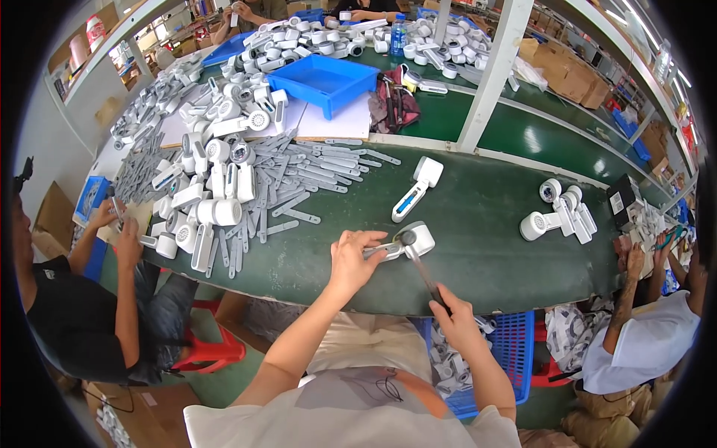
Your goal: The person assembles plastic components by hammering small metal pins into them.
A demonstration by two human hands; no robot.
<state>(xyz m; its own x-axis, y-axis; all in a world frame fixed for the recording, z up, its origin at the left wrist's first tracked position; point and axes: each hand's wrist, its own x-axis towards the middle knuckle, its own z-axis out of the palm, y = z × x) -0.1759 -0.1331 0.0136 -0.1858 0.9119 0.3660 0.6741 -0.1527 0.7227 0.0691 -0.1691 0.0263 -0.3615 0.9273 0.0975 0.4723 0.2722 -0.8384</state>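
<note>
In front of me a white handheld device (423, 237) with a round head lies on the green worktable. My left hand (351, 261) grips its handle, fingers closed around the near end. My right hand (457, 322) is wrapped round the dark grip of a hammer (423, 272). The hammer's rounded head is over the device, where handle and round head meet; I cannot tell whether it touches. Just beyond lies another white device (418, 188) with a blue strip along its handle. Grey flat strips (302, 216) are spread to the left of my hands.
White devices (216, 179) are heaped on the left and back. A small group of them (560, 213) sits at the right. A blue tray (321, 81) stands behind, near a metal post (497, 75). People work on both sides. A blue basket (515, 351) is below the table edge.
</note>
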